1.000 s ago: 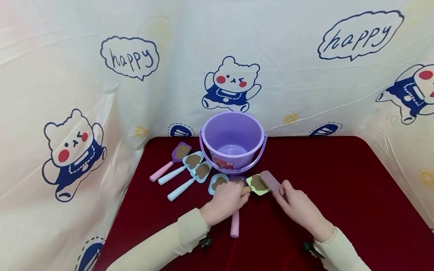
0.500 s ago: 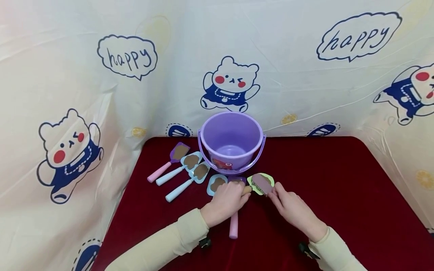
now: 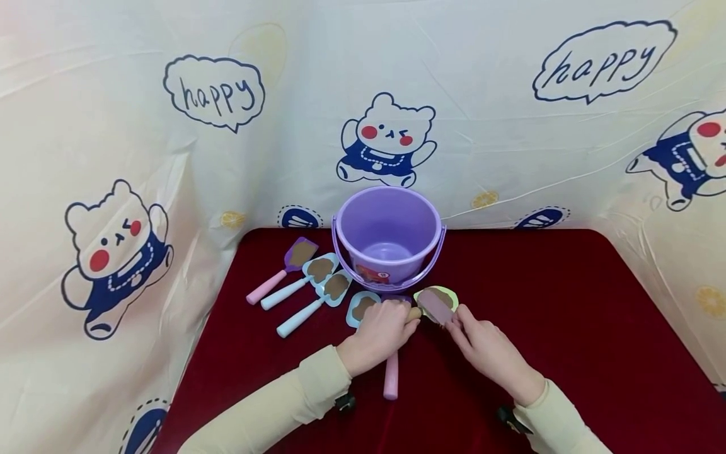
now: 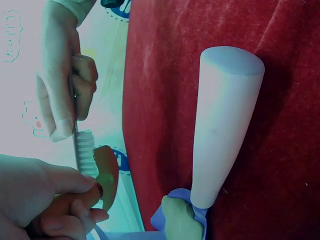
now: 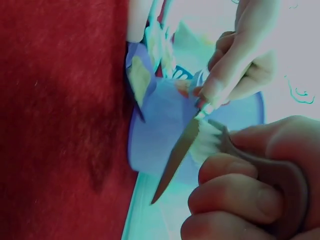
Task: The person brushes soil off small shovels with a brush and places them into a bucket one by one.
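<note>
My left hand grips the tan handle of a small toy shovel, whose lime-green blade bears a brown patch. In my right hand is a mauve scrubbing brush, its head lying across the blade and covering much of it. Pale bristles face the blade in the right wrist view, where fingers curl round the brush's looped handle. Beneath the left hand lies a purple shovel with a pink handle, partly hidden. Beside it is a light blue shovel blade with a brown patch.
A purple bucket with its carrying handle down stands behind the hands. Left of it, a purple shovel and two light blue shovels lie on the dark red cloth. Printed white fabric hangs round the table.
The brush has shifted left from the blade's right side onto its middle, and the right hand has followed slightly. The left hand keeps hold of the green shovel, nearly still.
</note>
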Motion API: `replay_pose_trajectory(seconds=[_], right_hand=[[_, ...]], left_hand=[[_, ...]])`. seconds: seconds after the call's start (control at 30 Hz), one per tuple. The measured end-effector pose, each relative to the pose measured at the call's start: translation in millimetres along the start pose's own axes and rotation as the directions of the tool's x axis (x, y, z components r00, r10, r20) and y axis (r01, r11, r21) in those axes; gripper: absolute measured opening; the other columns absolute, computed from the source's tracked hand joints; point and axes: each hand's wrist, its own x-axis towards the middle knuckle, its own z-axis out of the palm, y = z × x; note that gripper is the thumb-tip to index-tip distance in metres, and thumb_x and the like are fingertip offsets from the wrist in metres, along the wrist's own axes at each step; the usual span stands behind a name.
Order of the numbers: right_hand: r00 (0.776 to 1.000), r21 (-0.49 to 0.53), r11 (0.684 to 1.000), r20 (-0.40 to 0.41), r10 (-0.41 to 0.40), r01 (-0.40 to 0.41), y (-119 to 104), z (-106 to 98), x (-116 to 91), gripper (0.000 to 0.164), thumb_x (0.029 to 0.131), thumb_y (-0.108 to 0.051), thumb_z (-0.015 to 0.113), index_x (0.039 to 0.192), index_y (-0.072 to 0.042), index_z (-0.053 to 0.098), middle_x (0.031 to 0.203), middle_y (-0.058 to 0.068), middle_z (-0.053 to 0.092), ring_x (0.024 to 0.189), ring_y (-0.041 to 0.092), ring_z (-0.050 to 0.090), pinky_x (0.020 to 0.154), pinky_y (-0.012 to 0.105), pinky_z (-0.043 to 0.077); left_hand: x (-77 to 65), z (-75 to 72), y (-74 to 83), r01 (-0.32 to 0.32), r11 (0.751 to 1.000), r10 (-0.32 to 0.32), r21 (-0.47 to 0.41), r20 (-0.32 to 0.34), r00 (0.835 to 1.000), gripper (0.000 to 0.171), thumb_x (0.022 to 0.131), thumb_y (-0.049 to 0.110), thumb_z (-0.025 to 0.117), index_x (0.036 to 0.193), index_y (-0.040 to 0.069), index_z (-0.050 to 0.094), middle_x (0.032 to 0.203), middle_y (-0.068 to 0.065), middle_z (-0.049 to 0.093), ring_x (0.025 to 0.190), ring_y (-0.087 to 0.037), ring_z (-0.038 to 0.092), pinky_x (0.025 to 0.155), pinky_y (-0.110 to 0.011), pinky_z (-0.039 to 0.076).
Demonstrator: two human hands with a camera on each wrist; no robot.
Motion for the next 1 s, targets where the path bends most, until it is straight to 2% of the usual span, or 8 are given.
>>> replay_pose_trajectory(seconds=[0.13, 0.3, 0.37, 0.53, 0.6, 0.77, 1.0], right_hand=[[0.999, 0.015, 0.999, 0.009, 0.04, -0.04, 5, -2, 0, 0.018, 0.105, -0.016, 0.063, 0.094, -0.015, 0.049, 0.063, -0.009, 0.042, 0.047, 0.001, 0.033, 0.043, 0.023, 0.035], [0.996, -0.005, 0.997, -0.045, 0.082, -0.082, 9, -6, 0, 0.019, 0.107, -0.016, 0.06, 0.093, -0.014, 0.047, 0.061, -0.007, 0.041, 0.046, 0.002, 0.033, 0.043, 0.024, 0.035], [0.996, 0.012, 0.998, -0.059, 0.06, -0.06, 9, -8, 0, 0.019, 0.106, -0.015, 0.061, 0.093, -0.015, 0.047, 0.062, -0.008, 0.041, 0.047, 0.002, 0.033, 0.043, 0.024, 0.034], [0.998, 0.027, 0.998, -0.01, -0.056, 0.056, 7, -2, 3, 0.017, 0.105, -0.016, 0.063, 0.095, -0.016, 0.05, 0.064, -0.012, 0.041, 0.049, -0.002, 0.034, 0.044, 0.022, 0.035], [0.998, -0.003, 0.998, -0.007, -0.06, 0.06, 6, 2, 3, 0.017, 0.104, -0.015, 0.065, 0.095, -0.016, 0.05, 0.063, -0.012, 0.04, 0.049, -0.002, 0.033, 0.044, 0.021, 0.034], [0.998, -0.056, 0.998, -0.057, -0.023, 0.02, 3, 5, 3, 0.02, 0.101, -0.011, 0.068, 0.093, -0.013, 0.049, 0.06, -0.009, 0.037, 0.046, 0.0, 0.032, 0.042, 0.021, 0.033], [0.996, -0.053, 0.999, -0.086, -0.011, 0.006, -2, 6, 5, 0.019, 0.102, -0.012, 0.066, 0.094, -0.012, 0.049, 0.06, -0.008, 0.038, 0.045, 0.001, 0.032, 0.041, 0.022, 0.033]], left_hand=[[-2.6, 0.3, -1.5, -0.028, 0.999, 0.028, -0.016, -0.002, 1.0, 0.039, 0.097, 0.024, 0.075, 0.07, 0.018, 0.047, 0.066, 0.003, 0.052, 0.066, -0.02, 0.065, 0.048, -0.032, 0.043], [-4.3, 1.8, -2.0, -0.036, 0.999, 0.036, -0.01, -0.008, 0.999, 0.039, 0.097, 0.024, 0.076, 0.07, 0.018, 0.048, 0.065, 0.002, 0.051, 0.066, -0.022, 0.066, 0.047, -0.034, 0.044], [-3.5, 1.5, -1.7, -0.038, 0.999, 0.038, 0.003, -0.015, 0.999, 0.037, 0.096, 0.024, 0.076, 0.07, 0.018, 0.05, 0.065, 0.002, 0.052, 0.067, -0.022, 0.066, 0.048, -0.034, 0.045], [-1.8, 1.5, -1.6, -0.022, 1.0, 0.022, -0.004, -0.024, 0.999, 0.036, 0.095, 0.025, 0.077, 0.07, 0.016, 0.052, 0.067, 0.0, 0.056, 0.068, -0.022, 0.067, 0.05, -0.035, 0.047], [-2.3, 2.4, -2.7, -0.016, 1.0, 0.016, -0.02, -0.02, 1.0, 0.037, 0.095, 0.025, 0.077, 0.071, 0.015, 0.052, 0.067, 0.0, 0.056, 0.068, -0.022, 0.067, 0.05, -0.035, 0.048], [-3.8, 4.5, -5.2, -0.033, 0.998, 0.033, -0.046, -0.006, 0.999, 0.035, 0.097, 0.023, 0.076, 0.073, 0.017, 0.05, 0.068, 0.003, 0.053, 0.068, -0.02, 0.066, 0.05, -0.033, 0.046], [-1.0, 3.2, -3.5, -0.023, 0.998, 0.023, -0.051, 0.015, 1.0, 0.038, 0.098, 0.023, 0.075, 0.071, 0.018, 0.048, 0.066, 0.003, 0.05, 0.065, -0.02, 0.064, 0.049, -0.032, 0.044]])
